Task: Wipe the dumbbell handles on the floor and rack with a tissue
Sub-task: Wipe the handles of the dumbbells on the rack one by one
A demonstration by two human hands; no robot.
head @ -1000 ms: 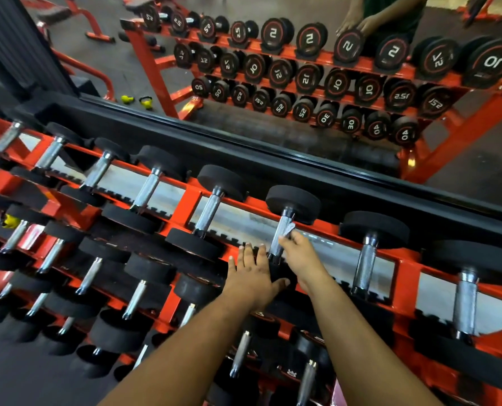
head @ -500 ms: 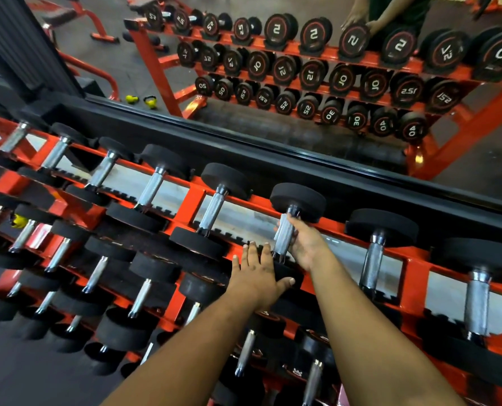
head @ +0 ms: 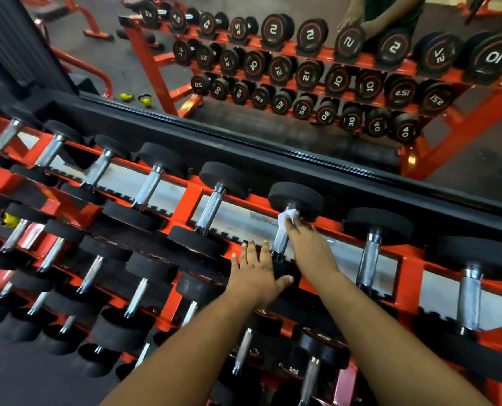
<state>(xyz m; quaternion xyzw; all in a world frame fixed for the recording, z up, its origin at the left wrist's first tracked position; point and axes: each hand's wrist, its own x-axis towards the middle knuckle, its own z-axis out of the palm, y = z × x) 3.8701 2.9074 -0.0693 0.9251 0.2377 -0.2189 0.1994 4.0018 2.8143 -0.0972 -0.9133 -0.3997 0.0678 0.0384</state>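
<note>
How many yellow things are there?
3. Two yellow things sit side by side in the mirror, upper left: one and another. The third is on the rack, far left. More may be hidden.

Eight dumbbells [head: 213,210] show on the top tier of the red rack [head: 191,197], counting those cut by the frame edges; lower tiers are too blurred to count. One white tissue [head: 286,216]. Two hands, left [head: 254,273] and right [head: 311,247]. Two yellow kettlebells [head: 126,97] in the mirror
</note>
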